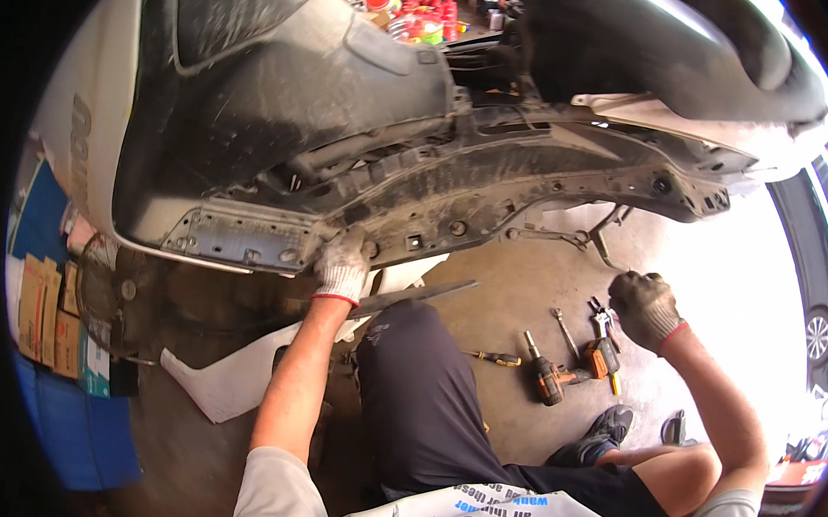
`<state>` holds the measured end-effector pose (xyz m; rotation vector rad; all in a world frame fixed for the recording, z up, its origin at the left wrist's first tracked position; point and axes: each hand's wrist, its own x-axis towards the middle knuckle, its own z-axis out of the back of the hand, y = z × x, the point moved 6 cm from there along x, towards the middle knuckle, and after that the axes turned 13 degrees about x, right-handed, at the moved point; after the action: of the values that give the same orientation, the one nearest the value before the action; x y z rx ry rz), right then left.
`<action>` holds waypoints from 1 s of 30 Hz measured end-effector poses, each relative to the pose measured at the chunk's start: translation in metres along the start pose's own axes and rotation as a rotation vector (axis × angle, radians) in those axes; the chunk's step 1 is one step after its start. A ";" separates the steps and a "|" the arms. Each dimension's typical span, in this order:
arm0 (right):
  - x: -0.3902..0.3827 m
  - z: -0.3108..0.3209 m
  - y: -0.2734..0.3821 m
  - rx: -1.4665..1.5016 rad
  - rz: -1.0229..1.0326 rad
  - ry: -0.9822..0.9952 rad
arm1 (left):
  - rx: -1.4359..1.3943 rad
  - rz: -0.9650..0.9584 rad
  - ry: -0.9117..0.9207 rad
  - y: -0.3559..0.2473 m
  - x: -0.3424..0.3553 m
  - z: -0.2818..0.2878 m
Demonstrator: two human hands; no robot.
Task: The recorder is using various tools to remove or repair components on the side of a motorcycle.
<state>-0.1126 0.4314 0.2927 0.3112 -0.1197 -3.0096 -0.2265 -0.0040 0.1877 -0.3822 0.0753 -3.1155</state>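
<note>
Supporting the panel [509, 196] evenly, beyond the knee [405, 351], was judged best. Its lower edge was touched by the left hand [343, 255]; the right hand [646, 307] was curled. Whether either grip was pinching anything could not be told. Open floor [523, 296] was offered between edge and drill [547, 380].

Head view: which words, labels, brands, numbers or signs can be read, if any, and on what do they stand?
Wording and brands are left unquoted.
Shirt: dark and blue lettering, upside down, partly readable.
White body panel at far left: large sideways lettering, not fully clear.
Cardboard boxes: print too small.
Teal-and-white box: print too small.
Red bottles: labels too blurred.
</note>
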 end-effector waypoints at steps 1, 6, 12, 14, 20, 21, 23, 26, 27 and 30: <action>-0.010 -0.002 -0.017 -0.018 -0.043 0.031 | 0.008 -0.022 -0.010 0.000 0.002 -0.004; -0.048 -0.012 -0.067 0.033 -0.214 0.117 | 0.078 -0.182 -0.050 -0.005 0.006 -0.004; -0.069 -0.027 -0.086 0.142 -0.197 0.124 | -0.079 -0.042 0.155 -0.013 0.008 0.003; -0.072 -0.028 -0.088 0.177 -0.212 0.115 | -0.147 0.002 0.024 -0.003 0.005 0.006; -0.078 -0.048 -0.111 0.193 -0.111 0.051 | 0.010 -0.013 0.095 0.002 0.007 0.003; -0.082 -0.051 -0.119 0.208 -0.118 0.049 | -0.055 -0.036 0.107 -0.002 0.008 0.001; -0.091 -0.053 -0.129 0.179 -0.132 0.071 | -0.164 -0.092 0.109 -0.011 0.011 -0.002; -0.086 -0.067 -0.132 0.082 -0.093 0.140 | -0.201 -0.124 0.126 -0.007 0.009 0.003; -0.087 -0.065 -0.129 0.161 -0.082 0.076 | -0.219 -0.061 0.177 -0.003 0.009 0.002; -0.086 -0.062 -0.119 0.165 -0.102 0.187 | -0.127 0.007 0.133 -0.004 0.005 0.014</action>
<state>-0.0282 0.5561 0.2391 0.6303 -0.3463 -3.0561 -0.2283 -0.0010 0.2024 -0.1736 0.2750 -3.1350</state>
